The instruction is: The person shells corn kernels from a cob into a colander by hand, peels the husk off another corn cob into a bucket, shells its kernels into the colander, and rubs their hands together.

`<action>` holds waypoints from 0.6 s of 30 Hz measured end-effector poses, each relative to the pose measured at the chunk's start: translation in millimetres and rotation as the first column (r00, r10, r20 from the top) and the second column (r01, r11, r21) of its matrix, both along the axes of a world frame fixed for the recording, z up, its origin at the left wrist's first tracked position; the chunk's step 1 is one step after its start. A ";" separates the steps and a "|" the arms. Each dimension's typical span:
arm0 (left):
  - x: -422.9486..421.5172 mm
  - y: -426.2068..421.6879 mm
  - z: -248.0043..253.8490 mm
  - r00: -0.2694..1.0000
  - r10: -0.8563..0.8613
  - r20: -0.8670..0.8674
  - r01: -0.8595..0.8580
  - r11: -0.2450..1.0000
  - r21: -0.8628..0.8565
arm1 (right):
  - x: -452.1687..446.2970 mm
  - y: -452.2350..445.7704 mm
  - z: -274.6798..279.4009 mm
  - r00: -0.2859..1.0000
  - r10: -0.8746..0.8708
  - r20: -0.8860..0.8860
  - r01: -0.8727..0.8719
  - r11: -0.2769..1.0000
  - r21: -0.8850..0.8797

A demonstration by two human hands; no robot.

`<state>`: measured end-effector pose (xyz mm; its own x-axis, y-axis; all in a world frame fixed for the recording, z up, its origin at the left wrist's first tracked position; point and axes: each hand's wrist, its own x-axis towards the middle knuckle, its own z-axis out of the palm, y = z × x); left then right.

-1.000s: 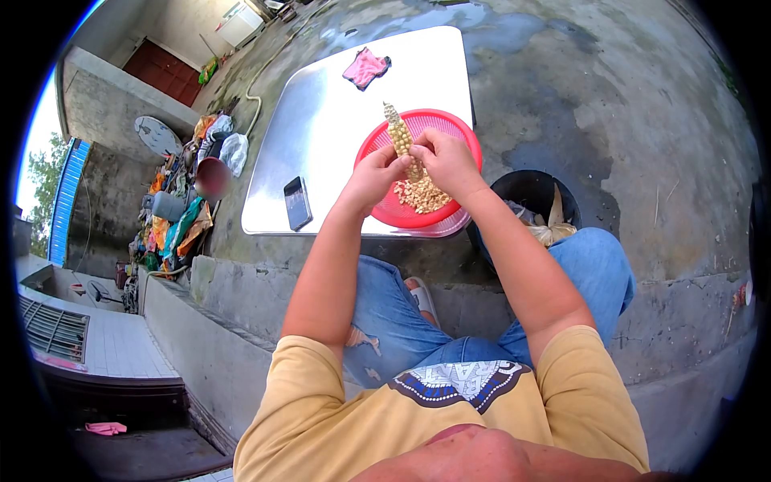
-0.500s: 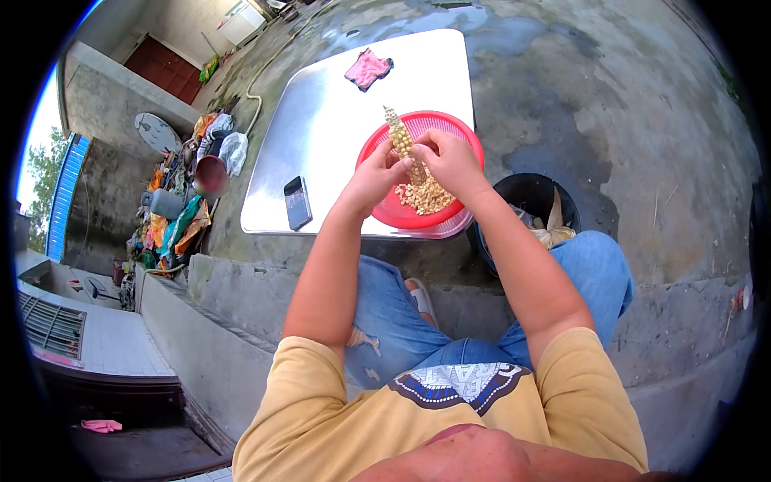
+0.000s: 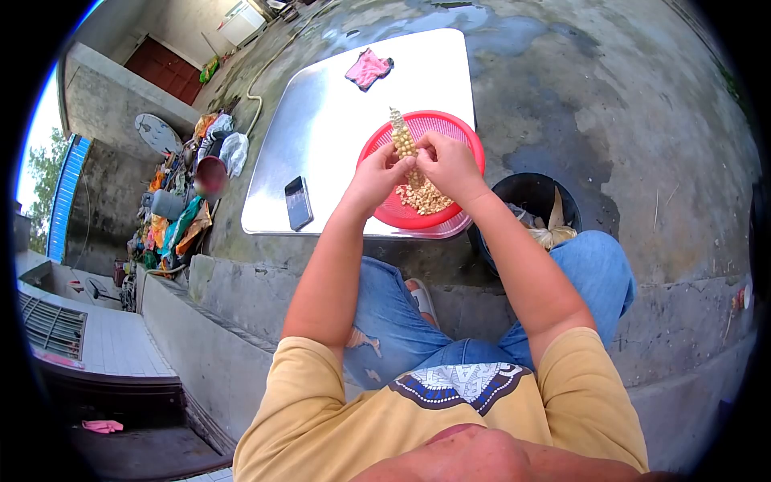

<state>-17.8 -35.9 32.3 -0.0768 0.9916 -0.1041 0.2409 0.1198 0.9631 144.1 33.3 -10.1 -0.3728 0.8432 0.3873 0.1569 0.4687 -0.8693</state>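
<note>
Over a red plastic basket (image 3: 475,153), my left hand (image 3: 381,177) is closed around the lower part of a corn cob (image 3: 403,138). The cob stands tilted, its tip pointing away from me; pale kernels cover its middle and the tip looks bare. My right hand (image 3: 450,167) is closed against the cob's right side, thumb and fingers at the kernels; its fingertips are partly hidden. Loose corn kernels (image 3: 423,199) lie heaped in the near part of the basket, below my hands.
The basket stands on a shiny metal table (image 3: 321,120), with a phone (image 3: 298,203) at its near left and a pink cloth (image 3: 369,69) at the far side. A black bucket (image 3: 572,197) holding husks (image 3: 554,233) stands by my right knee. Mixed clutter (image 3: 169,217) lines the left wall.
Both hands and the cob have shifted very slightly right and toward me. My right hand's fingers have moved a little along the cob. The basket and table items look unchanged.
</note>
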 end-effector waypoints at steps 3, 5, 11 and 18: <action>-2.9 -0.5 6.4 0.999 -0.035 -0.029 0.034 0.999 -0.036 | 1.3 1.9 2.9 0.999 0.040 -0.030 -0.041 0.998 -0.046; -5.3 0.4 4.9 0.999 -0.038 -0.019 0.037 0.999 -0.028 | 1.9 1.2 7.7 0.997 0.060 -0.042 -0.062 0.996 -0.066; 4.0 -4.8 18.9 0.992 -0.046 -0.114 0.038 0.997 -0.065 | -1.8 8.2 -2.7 0.991 0.062 -0.118 -0.074 0.992 -0.101; -6.6 -0.7 5.4 0.995 -0.089 -0.053 0.084 0.993 -0.083 | -0.6 4.2 -0.4 0.999 0.040 -0.036 -0.039 0.999 0.008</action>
